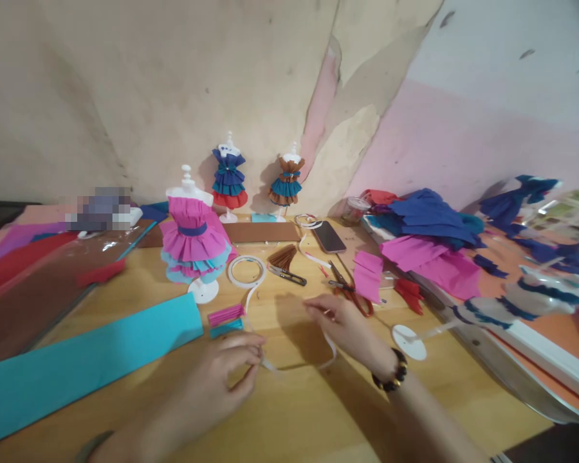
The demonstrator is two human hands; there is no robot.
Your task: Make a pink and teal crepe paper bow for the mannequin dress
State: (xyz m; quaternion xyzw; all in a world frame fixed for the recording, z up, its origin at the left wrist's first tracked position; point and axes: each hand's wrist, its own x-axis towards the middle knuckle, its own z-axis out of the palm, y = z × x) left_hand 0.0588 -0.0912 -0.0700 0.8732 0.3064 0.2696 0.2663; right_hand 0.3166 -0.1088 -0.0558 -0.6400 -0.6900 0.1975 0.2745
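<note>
A narrow white strip of tape (330, 352) hangs in a slack loop between my two hands over the wooden table. My left hand (236, 366) pinches the strip between thumb and fingers. At the strip's other end, my right hand (335, 318) has its fingertips pressed together on it; the very tip is too small to make out. From the white tape roll (247, 271) a length runs down toward my left hand. Pleated pink paper (226, 314) and pleated blue paper (226, 328) lie just beyond that hand. Orange-handled scissors (351, 292) rest beyond my right hand.
Mini dress forms in paper dresses stand behind: pink (195, 238), navy (229, 177), brown (287, 183). Thread snips (289, 275), a phone (330, 237) and a turquoise paper strip (91, 360) lie about. At right, a white dress form (531, 299) leans beside crepe paper (429, 218).
</note>
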